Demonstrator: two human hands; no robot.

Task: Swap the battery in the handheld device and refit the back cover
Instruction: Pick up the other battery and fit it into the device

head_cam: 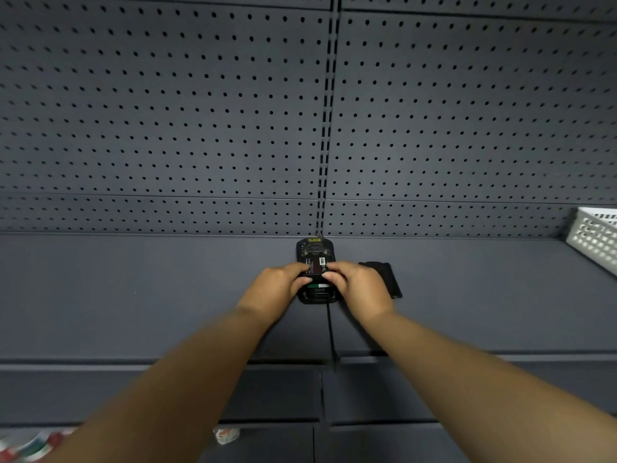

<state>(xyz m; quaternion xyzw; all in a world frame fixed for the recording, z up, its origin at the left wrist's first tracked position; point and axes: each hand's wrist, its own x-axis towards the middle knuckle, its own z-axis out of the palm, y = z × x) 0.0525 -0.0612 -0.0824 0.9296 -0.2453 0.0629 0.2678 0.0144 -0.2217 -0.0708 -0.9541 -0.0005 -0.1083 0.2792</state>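
Head view: both hands' fingers (302, 281) grip battery (315, 264) in handheld device (314, 247) bay; white basket (596, 240) contents hidden.

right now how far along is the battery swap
Done: the flat black back cover is off, lying on the grey shelf right of the black handheld device. In hand: left hand and right hand grip the dark labelled battery at its bay. Left: seating it, refitting cover.
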